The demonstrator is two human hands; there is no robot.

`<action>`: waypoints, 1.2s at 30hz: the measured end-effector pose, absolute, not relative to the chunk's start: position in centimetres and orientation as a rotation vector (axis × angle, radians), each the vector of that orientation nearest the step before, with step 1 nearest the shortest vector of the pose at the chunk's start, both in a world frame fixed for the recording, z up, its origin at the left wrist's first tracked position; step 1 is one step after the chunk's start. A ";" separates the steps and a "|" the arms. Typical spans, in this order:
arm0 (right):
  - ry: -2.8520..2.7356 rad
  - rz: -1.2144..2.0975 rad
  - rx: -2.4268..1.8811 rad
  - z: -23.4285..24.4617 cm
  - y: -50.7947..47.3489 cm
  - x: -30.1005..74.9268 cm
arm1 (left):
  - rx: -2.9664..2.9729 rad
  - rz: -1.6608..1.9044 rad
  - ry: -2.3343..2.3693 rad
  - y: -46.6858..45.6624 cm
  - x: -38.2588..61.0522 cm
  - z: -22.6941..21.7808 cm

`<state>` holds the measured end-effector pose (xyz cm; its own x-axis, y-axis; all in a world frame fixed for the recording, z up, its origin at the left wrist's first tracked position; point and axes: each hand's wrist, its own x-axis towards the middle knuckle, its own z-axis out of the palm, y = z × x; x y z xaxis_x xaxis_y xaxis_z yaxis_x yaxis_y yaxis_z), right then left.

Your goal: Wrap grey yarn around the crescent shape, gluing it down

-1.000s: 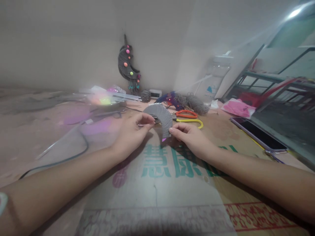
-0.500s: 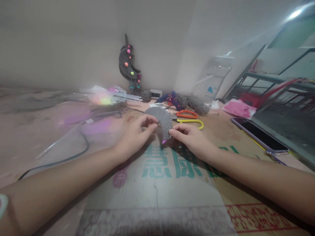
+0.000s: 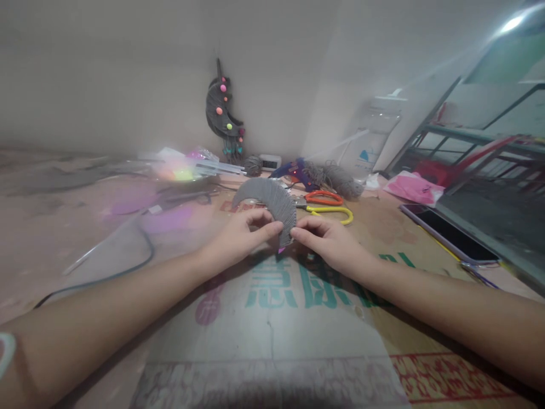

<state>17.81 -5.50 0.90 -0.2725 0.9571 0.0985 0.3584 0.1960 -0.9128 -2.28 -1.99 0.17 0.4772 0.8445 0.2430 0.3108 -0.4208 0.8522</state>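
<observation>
Both hands hold a grey yarn-wrapped crescent above the printed board, its curve arching up and to the left. My left hand pinches the inner edge near the lower right end, thumb lying over the yarn. At the outer edge of that same end, the thumb and fingers of my right hand are closed on the rim. A small pink-purple tip shows at the bottom of the crescent. Just behind it lie scissors with one orange and one yellow handle.
A finished-looking moon with coloured balls hangs on the wall. Behind the scissors are a blue glue gun and grey yarn. A clear bottle, pink packet and phone sit at right; a plastic bag lies left.
The crescent has turned, so more of its left arm shows above my left hand. My left thumb has shifted right onto the yarn. My right hand stays almost in place.
</observation>
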 end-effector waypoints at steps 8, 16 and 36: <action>-1.917 0.817 -1.185 0.9 -5.2 18.5 | 1.722 1.011 1.009 -1.9 -2.1 0.1; -2.277 1.030 -1.492 4.3 -3.1 22.4 | 1.465 1.168 1.031 -1.6 -2.4 0.0; -2.227 -0.096 -2.414 11.3 -1.2 33.8 | 1.529 1.136 1.061 -1.3 -2.6 -0.3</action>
<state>33.78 -1.20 11.25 0.0844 0.9949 -0.0549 0.9865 -0.0757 0.1455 -2.56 -1.31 -0.30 0.2007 0.9638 0.1754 0.1098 -0.2000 0.9736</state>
